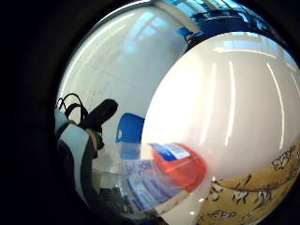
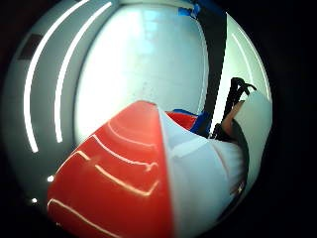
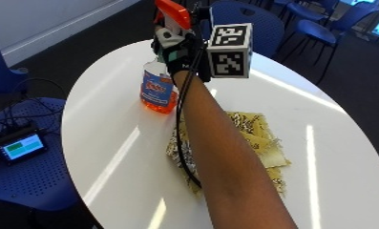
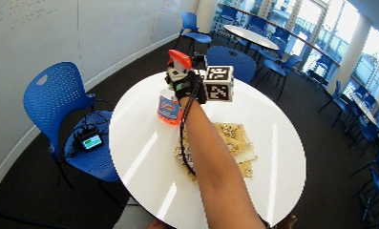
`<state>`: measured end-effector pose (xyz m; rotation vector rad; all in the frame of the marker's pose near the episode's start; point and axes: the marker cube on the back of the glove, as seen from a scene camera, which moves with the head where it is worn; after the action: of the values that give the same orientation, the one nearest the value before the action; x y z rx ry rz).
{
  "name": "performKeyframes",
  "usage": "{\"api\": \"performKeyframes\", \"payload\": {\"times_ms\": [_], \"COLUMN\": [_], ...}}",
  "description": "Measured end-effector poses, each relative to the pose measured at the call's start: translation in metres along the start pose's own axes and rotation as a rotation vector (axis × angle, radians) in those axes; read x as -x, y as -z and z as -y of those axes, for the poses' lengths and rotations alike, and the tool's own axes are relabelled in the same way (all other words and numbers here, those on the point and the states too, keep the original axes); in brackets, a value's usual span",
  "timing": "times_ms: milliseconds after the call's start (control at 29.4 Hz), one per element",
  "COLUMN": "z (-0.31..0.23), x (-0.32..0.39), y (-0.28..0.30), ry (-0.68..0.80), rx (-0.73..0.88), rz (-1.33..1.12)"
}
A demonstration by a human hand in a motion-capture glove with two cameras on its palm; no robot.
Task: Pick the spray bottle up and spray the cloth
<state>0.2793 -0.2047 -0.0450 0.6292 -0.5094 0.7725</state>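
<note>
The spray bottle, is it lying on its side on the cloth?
No, the spray bottle is upright in the gloved right hand, beside the cloth.

Outside views overlook table (image 3: 112,143) behind arm; palm views hug bottle (image 2: 114,183).

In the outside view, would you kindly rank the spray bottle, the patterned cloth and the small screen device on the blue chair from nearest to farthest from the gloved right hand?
1. Spray bottle: in the right hand's grip, over the table.
2. Patterned cloth: flat on the table, beneath the forearm.
3. Small screen device: off the table, on the blue chair.
</note>
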Motion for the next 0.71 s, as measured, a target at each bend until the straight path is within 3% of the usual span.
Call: {"api": "performKeyframes", "payload": {"times_ms": [714], "z": [0.005], "x": [0.046], "y": [0.007], "ry": [0.089], "rx": [0.022], "rz": [0.016]}}
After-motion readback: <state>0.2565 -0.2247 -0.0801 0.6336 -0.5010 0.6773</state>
